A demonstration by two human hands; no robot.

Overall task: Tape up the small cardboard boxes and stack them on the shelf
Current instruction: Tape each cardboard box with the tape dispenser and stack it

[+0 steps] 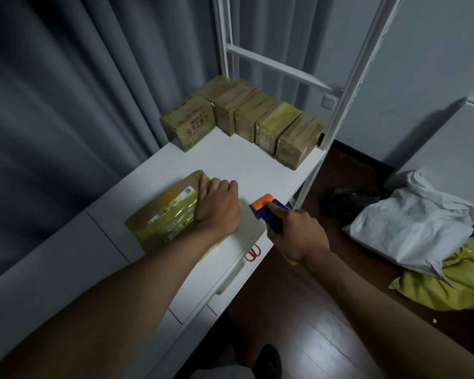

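A small cardboard box (162, 212) lies on the white desk (230, 160) at about 9 o'clock from frame centre, near the desk's front edge. It is tan with yellow-green patches, wrapped in glossy clear tape that wrinkles and catches the light. Its top carries a white label with a barcode and a small square code near the far corner. It sits skewed to the desk edge.

The left hand (216, 206) rests on the box's right end, fingers curled over the far edge with the index finger stretched along the top, gripping it.

The right hand (296, 236) is at 3 o'clock from the box, just off the desk's edge, clenched round a tape dispenser (268, 212). The dispenser has a blue body and an orange head with a toothed cutter pointing toward 11 o'clock. It is clear of the box.

At 12 o'clock, at the desk's far end, six more boxes (244, 119) stand in a tight group beneath a white shelf frame (350, 77), each taped and of similar colour. One at the left front bears printed characters.

Red scissors (253, 253) lie on the desk at 6 o'clock from the dispenser. On the dark floor at 3 o'clock lie white bags (411, 225) and a yellow one (449, 285). Grey curtains (66, 91) hang at 10 o'clock.
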